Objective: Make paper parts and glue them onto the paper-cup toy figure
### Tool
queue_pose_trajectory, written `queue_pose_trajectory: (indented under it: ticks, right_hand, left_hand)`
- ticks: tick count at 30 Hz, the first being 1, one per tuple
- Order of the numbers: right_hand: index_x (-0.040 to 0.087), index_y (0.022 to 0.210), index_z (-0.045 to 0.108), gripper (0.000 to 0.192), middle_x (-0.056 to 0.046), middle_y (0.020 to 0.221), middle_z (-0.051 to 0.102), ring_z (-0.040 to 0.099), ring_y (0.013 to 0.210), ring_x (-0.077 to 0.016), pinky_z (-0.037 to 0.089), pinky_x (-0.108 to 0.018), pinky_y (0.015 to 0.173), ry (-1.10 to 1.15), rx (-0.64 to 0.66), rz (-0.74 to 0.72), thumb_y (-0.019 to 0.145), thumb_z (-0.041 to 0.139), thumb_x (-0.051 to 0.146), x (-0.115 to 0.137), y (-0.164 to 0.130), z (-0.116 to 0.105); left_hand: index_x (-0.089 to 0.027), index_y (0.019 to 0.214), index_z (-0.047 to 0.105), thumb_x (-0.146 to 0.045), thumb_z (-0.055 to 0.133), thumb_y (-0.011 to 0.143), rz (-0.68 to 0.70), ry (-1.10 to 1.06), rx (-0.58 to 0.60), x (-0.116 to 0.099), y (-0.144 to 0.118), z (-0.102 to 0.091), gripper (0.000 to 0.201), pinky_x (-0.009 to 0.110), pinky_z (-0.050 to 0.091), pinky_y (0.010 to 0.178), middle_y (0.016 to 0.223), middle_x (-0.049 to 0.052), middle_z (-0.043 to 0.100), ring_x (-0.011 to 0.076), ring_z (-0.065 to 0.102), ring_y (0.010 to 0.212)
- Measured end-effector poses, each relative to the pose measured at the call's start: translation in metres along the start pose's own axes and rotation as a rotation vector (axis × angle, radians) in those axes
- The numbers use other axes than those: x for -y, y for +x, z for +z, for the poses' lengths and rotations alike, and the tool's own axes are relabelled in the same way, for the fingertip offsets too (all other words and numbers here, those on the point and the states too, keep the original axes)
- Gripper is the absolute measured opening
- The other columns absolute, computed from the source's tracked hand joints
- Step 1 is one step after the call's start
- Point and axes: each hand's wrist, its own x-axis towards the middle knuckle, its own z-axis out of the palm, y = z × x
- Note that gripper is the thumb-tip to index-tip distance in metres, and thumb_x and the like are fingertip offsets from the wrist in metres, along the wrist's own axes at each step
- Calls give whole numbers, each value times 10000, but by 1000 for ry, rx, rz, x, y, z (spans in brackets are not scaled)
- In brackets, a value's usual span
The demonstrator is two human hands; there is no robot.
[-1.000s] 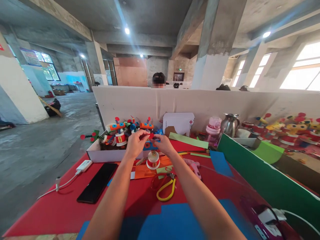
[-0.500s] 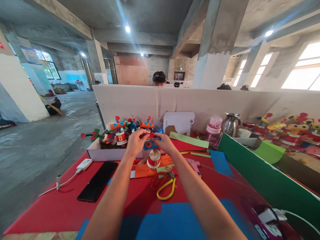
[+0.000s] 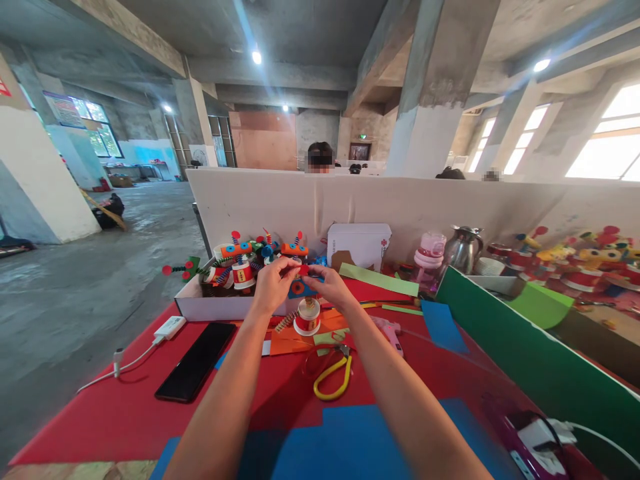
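I hold my left hand [image 3: 273,285] and my right hand [image 3: 330,287] close together above the red table [image 3: 125,413]. Both have the fingers pinched on a small red piece [image 3: 303,270] between them, each from its own side. Just under the hands a little paper cup [image 3: 307,319] with a red band stands on orange paper [image 3: 287,343]. The yellow scissors [image 3: 333,380] lie nearer to me, and a black phone [image 3: 196,362] is to the left. Behind the hands is a white box [image 3: 200,308] full of colourful craft figures [image 3: 240,261].
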Motion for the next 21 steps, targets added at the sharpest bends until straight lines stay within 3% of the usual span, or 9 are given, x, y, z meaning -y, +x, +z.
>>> queue_pose_trajectory:
  ticks: [4,12,21]
  right_hand:
    - [181,907,686,284,-25,907,671,586,792,-149,465,-235,672,16,-12,-70,733,654,402,1,2,2]
    - [181,883,677,305,2,815,642,524,646,-104,422,-205,561,62,-47,-4,711,658,431,-2,4,4]
    - [186,877,664,310,5,781,619,501,624,-96,393,-194,525,82,-52,7,697,670,439,-1,3,4]
  left_hand:
    - [-186,795,660,-238,576,791,18,-5,-3,1,0,0,99,270,516,716,824,29,712,159,640,732]
    - [-178,805,661,-240,574,796,18,-24,-4,0,-1,1,107,260,515,688,820,34,706,152,635,718]
    - [-177,815,664,-268,577,806,29,-4,-3,-3,-1,0,126,263,509,700,829,37,706,154,631,729]
